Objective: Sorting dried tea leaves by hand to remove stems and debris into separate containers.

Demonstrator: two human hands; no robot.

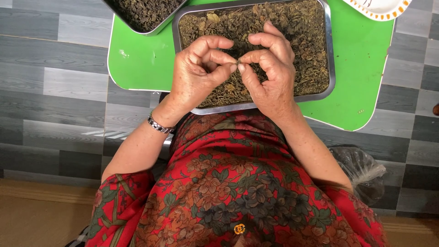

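Brownish-green, a tiny dried piece [238,62] sits pinched between both thumbs and forefingers; my left hand [201,68] and right hand [270,68] meet tip to tip, closed tight on it, neither nearer. It hangs just above the metal tray [330,55] of dried leaves [302,36], which rests on a green table [361,68].

A tiny dried brownish-green leaf piece [238,62] sits pinched above the heaped tray.
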